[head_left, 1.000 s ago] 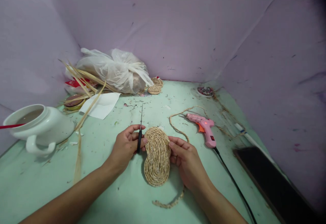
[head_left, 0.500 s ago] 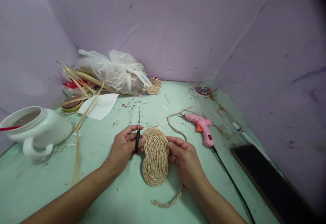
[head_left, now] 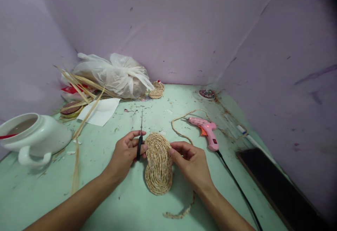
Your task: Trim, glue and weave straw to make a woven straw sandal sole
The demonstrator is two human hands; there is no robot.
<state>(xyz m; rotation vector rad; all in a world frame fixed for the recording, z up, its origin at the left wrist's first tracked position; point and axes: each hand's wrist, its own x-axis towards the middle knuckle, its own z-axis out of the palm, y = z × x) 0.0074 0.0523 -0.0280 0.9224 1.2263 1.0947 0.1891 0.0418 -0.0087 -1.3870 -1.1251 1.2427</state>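
Note:
A coiled straw-rope piece (head_left: 158, 164), shaped like a small sole, is between my two hands over the green table. My left hand (head_left: 129, 150) is closed on black-handled scissors (head_left: 140, 143), whose blades point away from me; its thumb is at the piece's left edge. My right hand (head_left: 192, 161) pinches the piece's upper right edge between thumb and fingers. A braided rope (head_left: 179, 129) curves behind my right hand toward the glue gun, and a rope end (head_left: 176, 215) lies below that hand.
A pink glue gun (head_left: 206, 129) with a lit light lies right of centre, its black cord running toward me. Beyond it are a dark phone-like slab (head_left: 279, 185) and a white pen (head_left: 255, 143). At left stand a white pot (head_left: 52, 133), paper (head_left: 101, 111), straw strips and a plastic bag (head_left: 116, 75).
The view has shifted slightly. My right thumb and fingers have shifted a little at the piece's edge, and the loose rope end near me has moved to the right.

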